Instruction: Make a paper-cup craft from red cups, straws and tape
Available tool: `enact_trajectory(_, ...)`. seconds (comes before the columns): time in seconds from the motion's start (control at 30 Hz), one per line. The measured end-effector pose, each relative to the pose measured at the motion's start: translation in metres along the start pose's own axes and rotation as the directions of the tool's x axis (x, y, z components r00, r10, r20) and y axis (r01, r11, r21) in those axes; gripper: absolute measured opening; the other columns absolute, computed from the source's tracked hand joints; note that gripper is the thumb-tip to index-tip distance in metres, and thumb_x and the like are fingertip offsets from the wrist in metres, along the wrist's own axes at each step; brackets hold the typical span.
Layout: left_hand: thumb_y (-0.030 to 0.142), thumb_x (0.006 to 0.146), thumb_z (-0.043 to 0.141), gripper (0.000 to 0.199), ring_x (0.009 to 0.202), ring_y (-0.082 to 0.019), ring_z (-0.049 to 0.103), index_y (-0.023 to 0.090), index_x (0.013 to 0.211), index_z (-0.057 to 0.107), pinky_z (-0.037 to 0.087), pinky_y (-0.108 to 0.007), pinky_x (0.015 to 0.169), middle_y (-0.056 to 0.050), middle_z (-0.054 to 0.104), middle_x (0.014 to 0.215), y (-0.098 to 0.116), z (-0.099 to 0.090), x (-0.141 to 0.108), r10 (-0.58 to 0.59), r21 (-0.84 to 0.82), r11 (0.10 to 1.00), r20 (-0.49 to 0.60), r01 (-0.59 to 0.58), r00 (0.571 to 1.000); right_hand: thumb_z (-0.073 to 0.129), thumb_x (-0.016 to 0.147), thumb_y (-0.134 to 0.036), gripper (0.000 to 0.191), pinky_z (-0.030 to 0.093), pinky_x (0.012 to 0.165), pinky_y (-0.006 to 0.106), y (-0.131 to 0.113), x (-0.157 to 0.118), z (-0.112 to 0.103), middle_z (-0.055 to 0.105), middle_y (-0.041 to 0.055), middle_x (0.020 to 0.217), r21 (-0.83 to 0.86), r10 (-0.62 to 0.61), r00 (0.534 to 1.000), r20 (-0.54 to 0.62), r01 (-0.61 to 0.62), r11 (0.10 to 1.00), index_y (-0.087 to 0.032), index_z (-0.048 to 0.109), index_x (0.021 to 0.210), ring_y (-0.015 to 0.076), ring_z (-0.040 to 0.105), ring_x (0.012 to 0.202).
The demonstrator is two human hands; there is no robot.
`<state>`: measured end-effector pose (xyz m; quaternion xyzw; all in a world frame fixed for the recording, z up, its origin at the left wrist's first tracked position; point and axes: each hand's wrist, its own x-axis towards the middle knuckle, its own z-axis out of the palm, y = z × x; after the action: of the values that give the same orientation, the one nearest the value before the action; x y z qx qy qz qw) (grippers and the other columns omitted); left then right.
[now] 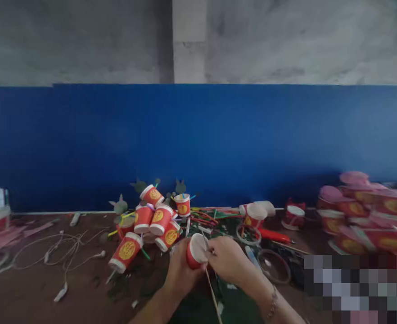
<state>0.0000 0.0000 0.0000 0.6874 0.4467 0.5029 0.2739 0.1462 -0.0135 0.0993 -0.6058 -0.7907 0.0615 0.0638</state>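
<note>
My left hand (pixel 181 267) is wrapped round a red paper cup (pixel 196 255), whose pale round end faces up toward me. At the right side of that end, the fingers of my right hand (pixel 230 261) are pinched together. A thin narrow thing shows at the fingertips against the cup, too blurred to name. Below the cup, a thin pale stick (pixel 213 294) slants down toward me; whether it is attached to the cup I cannot tell. Left of my hands lies a pile of red paper cups (pixel 161 219) with yellow round prints and coloured straws.
Cut straws (pixel 205 217) lie behind my hands. A red-handled tool (pixel 275 235) and tape rolls (pixel 274 266) are to the right, with stacked red and pink cups (pixel 363 211) farther over. White earphones (pixel 60 292) trail on the left. A blue-painted wall (pixel 198 139) stands behind.
</note>
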Motion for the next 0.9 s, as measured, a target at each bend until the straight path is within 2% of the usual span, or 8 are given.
enact_trajectory(0.3,0.021,0.063,0.069,0.051,0.096,-0.028,0.058,0.020,0.112,0.054,0.047,-0.043,0.087,-0.008,0.063,0.105,-0.004,-0.001,-0.002,0.017,0.035,0.999,-0.012,-0.016,1.000,0.044,0.080,-0.024,0.028,0.023,0.059,0.029,-0.004,-0.008,-0.001,0.071,0.0112,0.087,-0.035,-0.010,1.000,-0.024,0.009,0.999,-0.017,0.070,0.080,0.0233,0.066,0.080)
enact_trajectory(0.5,0.018,0.062,0.066,0.054,0.095,-0.026,0.058,0.017,0.114,0.051,0.047,-0.040,0.085,-0.009,0.062,0.105,0.001,-0.002,-0.002,-0.023,0.041,0.999,-0.016,0.024,1.000,0.046,0.078,-0.024,0.025,0.021,0.056,0.027,0.000,-0.001,0.003,0.072,0.0097,0.084,0.039,0.009,0.999,-0.037,-0.008,0.999,-0.016,0.069,0.073,0.0194,0.065,0.079)
enact_trajectory(0.63,0.016,0.059,0.065,0.057,0.096,-0.025,0.058,0.018,0.115,0.051,0.046,-0.037,0.085,-0.007,0.063,0.105,0.003,-0.004,-0.001,-0.079,0.056,0.995,-0.021,0.080,0.997,0.046,0.078,-0.024,0.025,0.021,0.055,0.027,0.001,0.004,0.007,0.071,0.0096,0.079,0.093,0.038,0.999,-0.038,-0.034,0.995,-0.016,0.068,0.068,0.0176,0.065,0.074)
enact_trajectory(0.77,0.016,0.059,0.066,0.056,0.093,-0.024,0.059,0.018,0.113,0.052,0.046,-0.035,0.082,-0.006,0.063,0.103,0.000,-0.003,-0.001,-0.057,0.079,0.995,-0.035,0.060,0.998,0.048,0.076,-0.021,0.022,0.020,0.054,0.026,-0.001,0.003,0.007,0.071,0.0093,0.076,0.122,0.053,0.997,-0.055,-0.046,0.991,-0.015,0.065,0.065,0.0160,0.063,0.070)
enact_trajectory(0.9,0.017,0.061,0.065,0.055,0.091,-0.022,0.059,0.018,0.114,0.051,0.047,-0.033,0.081,-0.005,0.063,0.102,-0.001,-0.001,-0.002,-0.070,0.082,0.994,-0.046,0.074,0.996,0.046,0.078,-0.020,0.026,0.023,0.053,0.022,-0.003,-0.001,0.001,0.063,0.0054,0.055,0.234,0.045,0.999,0.008,-0.046,0.971,-0.014,0.056,0.055,0.0107,0.056,0.054)
